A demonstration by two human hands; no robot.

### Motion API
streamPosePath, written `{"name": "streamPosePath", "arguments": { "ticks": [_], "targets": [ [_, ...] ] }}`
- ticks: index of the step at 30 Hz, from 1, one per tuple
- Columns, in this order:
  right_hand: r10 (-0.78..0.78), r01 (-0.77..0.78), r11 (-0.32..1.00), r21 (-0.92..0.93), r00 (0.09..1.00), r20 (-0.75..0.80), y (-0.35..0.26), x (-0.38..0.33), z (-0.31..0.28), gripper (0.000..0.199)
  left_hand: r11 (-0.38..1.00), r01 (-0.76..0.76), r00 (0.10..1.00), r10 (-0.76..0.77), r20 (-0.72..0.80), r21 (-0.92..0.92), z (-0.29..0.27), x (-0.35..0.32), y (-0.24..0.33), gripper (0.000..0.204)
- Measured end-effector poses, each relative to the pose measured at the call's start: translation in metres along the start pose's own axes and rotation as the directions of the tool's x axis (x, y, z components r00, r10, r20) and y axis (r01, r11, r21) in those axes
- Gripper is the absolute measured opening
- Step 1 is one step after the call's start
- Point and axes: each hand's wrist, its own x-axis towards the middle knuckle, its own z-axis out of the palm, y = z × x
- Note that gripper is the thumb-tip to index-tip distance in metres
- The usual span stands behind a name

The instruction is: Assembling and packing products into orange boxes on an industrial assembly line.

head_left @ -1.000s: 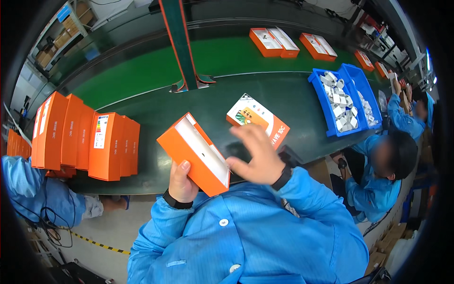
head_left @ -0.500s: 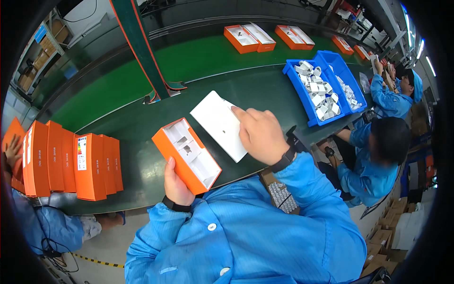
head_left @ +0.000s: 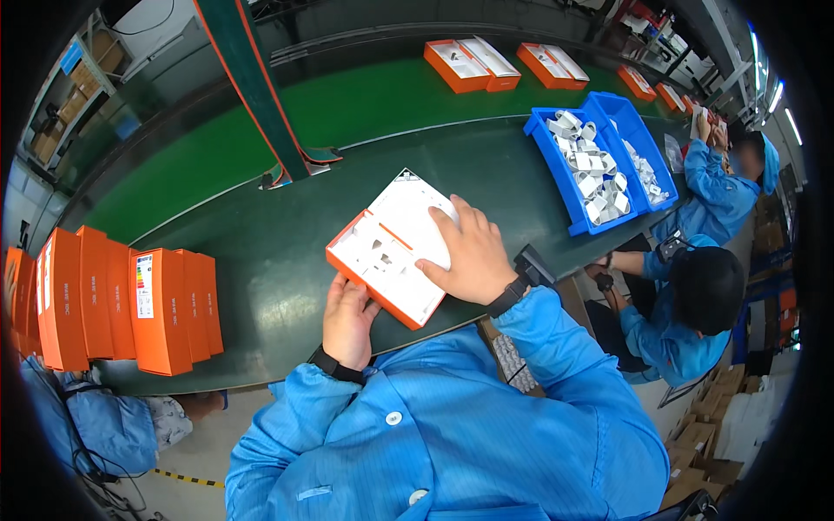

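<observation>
An orange box (head_left: 388,304) with a white insert (head_left: 358,250) and small dark cut-outs lies tilted before me at the table's near edge. My left hand (head_left: 349,323) grips its near left side, the fingers pressed against the orange wall and partly under it. Against the box's right side lies a white panel (head_left: 404,201), with a small dark mark in its far corner. My right hand (head_left: 473,256) rests over this panel, fingers and thumb spread, covering much of its right part. Whether panel and box are joined is hidden.
Upright orange boxes (head_left: 161,313) stand in rows at left. Two blue bins (head_left: 575,195) at right hold white cable-like parts and small bags. Open orange boxes (head_left: 456,69) sit on the green belt (head_left: 365,100) beyond a green post (head_left: 261,95). Co-workers (head_left: 704,286) are at right.
The white panel has come against the orange box, which has turned and shifted right and away from me. My left hand has moved to its near left side; my right hand has spread its fingers.
</observation>
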Motion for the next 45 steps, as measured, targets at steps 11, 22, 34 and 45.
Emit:
{"name": "streamPosePath", "arguments": {
  "ticks": [11,22,34,45],
  "targets": [
    [0.038,-0.038,0.999,0.024,0.999,0.025,0.012,0.025,-0.005,0.088,0.652,-0.286,0.952,0.278,0.129,0.702,-0.046,0.004,0.008,0.060],
    [0.177,-0.174,0.984,0.038,0.931,-0.318,0.075,0.242,-0.013,0.084,-0.284,-0.314,0.768,0.484,0.419,0.906,-0.131,-0.050,0.004,0.064],
    [0.427,-0.426,0.897,-0.116,0.904,-0.018,0.090,0.372,0.046,0.086,-0.365,-0.213,0.784,0.490,0.382,0.906,-0.138,-0.037,-0.009,0.067],
    [-0.145,0.200,0.976,0.088,0.894,-0.423,0.063,0.218,0.052,0.051,-0.103,-0.314,0.787,0.527,0.320,0.944,-0.111,-0.045,0.019,0.058]
  ]
}}
